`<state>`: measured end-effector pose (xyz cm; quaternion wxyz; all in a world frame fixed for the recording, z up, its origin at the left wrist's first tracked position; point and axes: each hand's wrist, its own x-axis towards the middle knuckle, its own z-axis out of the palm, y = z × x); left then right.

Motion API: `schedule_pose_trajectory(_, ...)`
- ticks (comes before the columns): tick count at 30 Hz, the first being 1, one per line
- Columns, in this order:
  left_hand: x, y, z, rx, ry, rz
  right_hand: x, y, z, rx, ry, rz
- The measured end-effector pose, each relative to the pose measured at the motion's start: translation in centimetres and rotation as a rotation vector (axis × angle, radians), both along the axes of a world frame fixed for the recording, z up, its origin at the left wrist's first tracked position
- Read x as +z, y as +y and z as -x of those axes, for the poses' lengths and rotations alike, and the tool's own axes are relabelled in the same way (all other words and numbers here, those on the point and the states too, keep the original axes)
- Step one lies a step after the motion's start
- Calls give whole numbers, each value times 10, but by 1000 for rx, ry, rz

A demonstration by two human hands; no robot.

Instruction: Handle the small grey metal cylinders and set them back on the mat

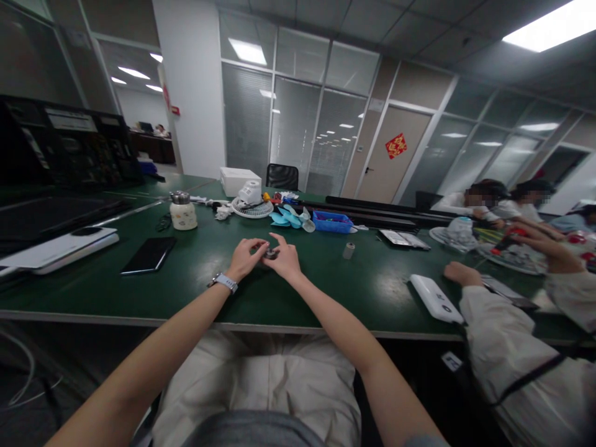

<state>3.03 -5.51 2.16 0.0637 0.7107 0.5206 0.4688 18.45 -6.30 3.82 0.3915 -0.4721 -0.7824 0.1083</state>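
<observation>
- Small grey metallic-looking part (270,252) is sitting between the fingertips of both hands, over the dark green worktop (307,304) and in front of the person's body; whether it is touching the surface cannot be told.
- Left hand (246,257), wearing a watch with a pale strap (225,282) at the wrist, is pinching the part between thumb and fingers.
- Right hand (285,257) is gripping the part from the opposite side, with one finger standing raised clear of it.
- Step in hand: judging by the two-handed hold, the person is handling or adjusting the part; the fingers are hiding the exact operation.
- Next move: it would probably be calling for one hand to steady the part while the other alters its grasp, since so small a piece is offering little surface to hold.
- Short grey cylinder (348,251) is standing upright to the right of the right hand, well apart and untouched.
- Beyond the hands, a light-blue fan-blade piece (292,217) is lying between a white round grille (252,212) and a blue plastic basket (332,222).
- On the left, a flat black phone-like slab (149,255) is lying near a cream jar with a metallic lid (183,217).
- On the right, a co-worker's hand (462,274) is resting near a white rounded device (435,298).
</observation>
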Motion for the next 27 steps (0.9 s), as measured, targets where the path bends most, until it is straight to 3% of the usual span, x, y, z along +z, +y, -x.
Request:
schedule_pose_trajectory(7,-1,1,0,-68,17,-106,-6,3,16,-18,-96,-29)
schedule_pose_trajectory(20,-6,6,0,59,-18,-53,-4,-6,16,-72,-177,-37)
schedule_pose_trajectory(27,-2,2,0,22,-12,-26,-4,-9,14,-89,-168,-28)
